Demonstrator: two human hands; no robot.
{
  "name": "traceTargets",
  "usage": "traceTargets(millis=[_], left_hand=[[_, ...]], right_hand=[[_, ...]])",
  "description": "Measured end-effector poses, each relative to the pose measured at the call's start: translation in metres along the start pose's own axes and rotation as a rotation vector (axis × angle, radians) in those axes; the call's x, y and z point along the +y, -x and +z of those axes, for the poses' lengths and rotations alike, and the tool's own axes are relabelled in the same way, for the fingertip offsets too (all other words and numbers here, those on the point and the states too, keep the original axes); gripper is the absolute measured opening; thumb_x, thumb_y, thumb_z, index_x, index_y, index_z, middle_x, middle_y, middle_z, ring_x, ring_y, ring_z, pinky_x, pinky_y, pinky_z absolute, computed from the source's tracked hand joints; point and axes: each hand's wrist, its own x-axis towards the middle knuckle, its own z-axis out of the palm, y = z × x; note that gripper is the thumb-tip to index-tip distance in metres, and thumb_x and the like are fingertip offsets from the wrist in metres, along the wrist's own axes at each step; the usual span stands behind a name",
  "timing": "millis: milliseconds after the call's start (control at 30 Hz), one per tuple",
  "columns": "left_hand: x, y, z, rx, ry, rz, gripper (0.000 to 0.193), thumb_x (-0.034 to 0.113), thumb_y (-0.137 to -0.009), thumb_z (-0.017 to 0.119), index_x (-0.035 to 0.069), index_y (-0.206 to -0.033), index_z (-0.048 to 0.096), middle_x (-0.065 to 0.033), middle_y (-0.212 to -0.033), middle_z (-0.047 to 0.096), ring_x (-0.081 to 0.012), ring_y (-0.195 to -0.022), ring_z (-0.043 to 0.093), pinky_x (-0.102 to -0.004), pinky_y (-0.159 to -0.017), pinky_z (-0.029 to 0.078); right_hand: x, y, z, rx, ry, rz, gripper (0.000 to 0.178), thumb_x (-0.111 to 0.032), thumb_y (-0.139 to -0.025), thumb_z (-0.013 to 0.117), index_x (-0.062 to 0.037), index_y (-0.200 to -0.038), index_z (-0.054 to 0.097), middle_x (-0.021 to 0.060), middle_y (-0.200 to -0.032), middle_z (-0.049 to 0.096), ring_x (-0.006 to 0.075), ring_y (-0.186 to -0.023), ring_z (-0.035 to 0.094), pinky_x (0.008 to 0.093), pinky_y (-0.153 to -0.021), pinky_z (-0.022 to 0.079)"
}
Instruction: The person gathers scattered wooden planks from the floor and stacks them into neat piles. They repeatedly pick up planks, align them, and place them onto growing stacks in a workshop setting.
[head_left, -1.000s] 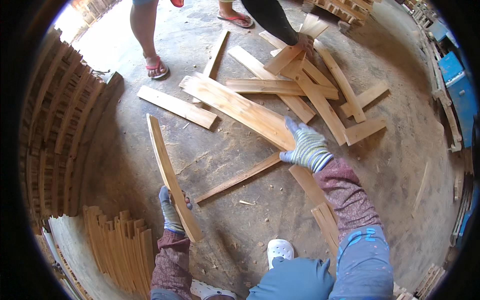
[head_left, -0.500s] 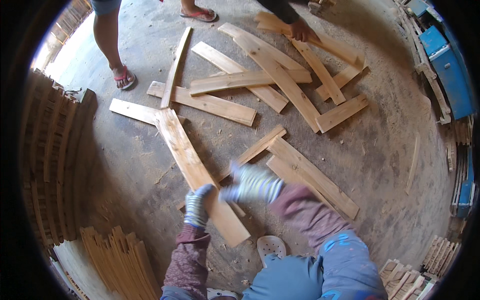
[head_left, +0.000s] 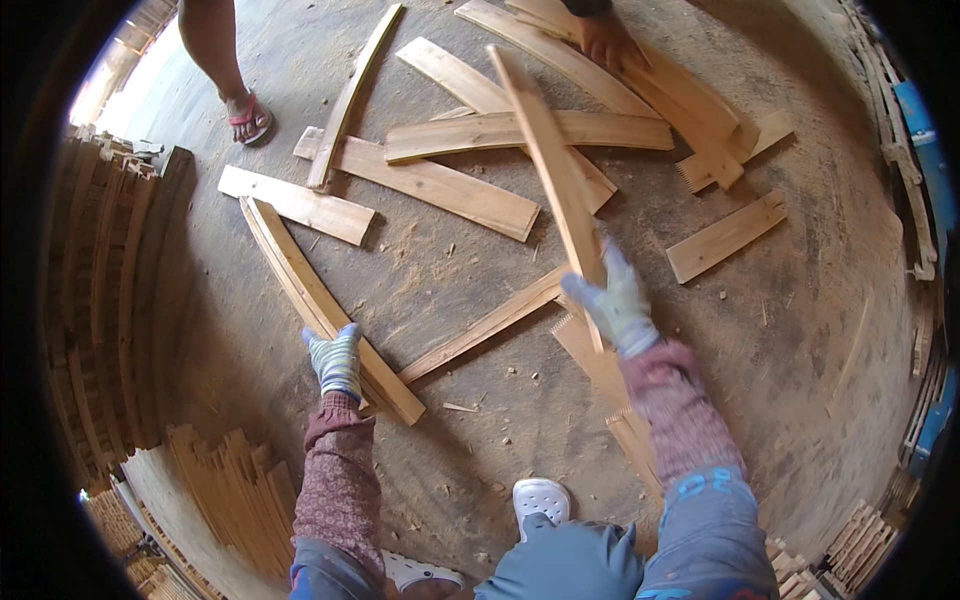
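Note:
My left hand (head_left: 335, 362), in a striped knit glove, is closed around the edge of a wooden board (head_left: 330, 305) slanting over the floor at the left; it appears to be a stack of two. My right hand (head_left: 617, 302), gloved alike and slightly blurred, grips the near part of a long wooden plank (head_left: 548, 165), tilted with its far end above other boards. Below the right hand, a board with a jagged end (head_left: 590, 360) lies partly hidden by my forearm. Between my hands a narrow wooden strip (head_left: 485, 325) rests on the floor.
Several loose boards (head_left: 440, 190) lie crossed farther off. Another person's hand (head_left: 610, 42) holds planks at the far right; a sandalled foot (head_left: 248, 118) stands far left. Stacked wood (head_left: 95, 300) lines the left side, with upright slats (head_left: 230, 490) nearer. Blue objects (head_left: 930, 150) edge the right.
My left hand has shifted left with its board. My right hand, empty before, now holds a long plank, lifted from the pile. The other person's planks have swung nearer.

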Motion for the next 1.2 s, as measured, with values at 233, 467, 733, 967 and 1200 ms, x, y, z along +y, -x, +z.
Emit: traceTargets(millis=[233,467,733,967,1200], left_hand=[[-0.004,0.034,0.008,-0.275,0.435,-0.035,0.08,0.032,-0.085,0.085,0.001,-0.147,0.045,-0.0157,-0.121,0.065,-0.0267,-0.104,0.062,-0.0404,-0.094,0.053],[-0.025,0.022,-0.001,-0.049,0.274,-0.018,0.091,0.015,-0.068,0.093,-0.001,-0.141,0.04,-0.019,-0.117,0.065,-0.029,-0.102,0.066,-0.0403,-0.09,0.056],[-0.061,-0.023,-0.112,0.041,0.242,-0.046,0.093,0.013,-0.075,0.084,-0.005,-0.152,0.034,-0.0206,-0.124,0.067,-0.0305,-0.105,0.067,-0.0377,-0.092,0.056],[-0.103,-0.023,-0.091,0.137,-0.07,-0.072,0.108,0.029,-0.076,0.085,-0.004,-0.157,0.022,-0.034,-0.151,0.043,-0.0461,-0.137,0.048,-0.043,-0.118,0.039],[-0.095,-0.016,-0.094,0.121,-0.026,-0.116,0.106,0.029,-0.078,0.083,-0.004,-0.158,0.022,-0.0325,-0.152,0.043,-0.0466,-0.14,0.044,-0.0468,-0.119,0.037]], right_hand=[[-0.058,0.036,0.114,-0.861,0.005,-0.328,0.084,-0.063,-0.088,0.071,0.0011,-0.139,0.054,0.022,-0.121,0.068,0.0365,-0.103,0.069,0.0476,-0.094,0.058],[-0.157,0.036,0.093,-0.726,-0.018,-0.498,0.045,-0.029,-0.093,0.068,0.001,-0.126,0.065,0.0153,-0.125,0.069,0.0322,-0.121,0.064,0.0432,-0.099,0.053],[-0.188,-0.064,0.064,-0.306,-0.413,-0.587,0.073,-0.056,-0.099,0.06,0.0001,-0.144,0.053,0.0275,-0.142,0.056,0.0337,-0.139,0.051,0.043,-0.12,0.039],[-0.281,-0.07,0.24,-0.181,0.639,-0.362,0.111,-0.069,-0.083,0.072,-0.0121,-0.164,0.021,0.0235,-0.164,0.031,0.0394,-0.153,0.027,0.0483,-0.126,0.025],[-0.278,-0.062,0.215,-0.046,0.96,-0.757,0.092,-0.066,-0.083,0.073,-0.0152,-0.153,0.045,0.0185,-0.119,0.068,0.0307,-0.114,0.064,0.0435,-0.098,0.053]])
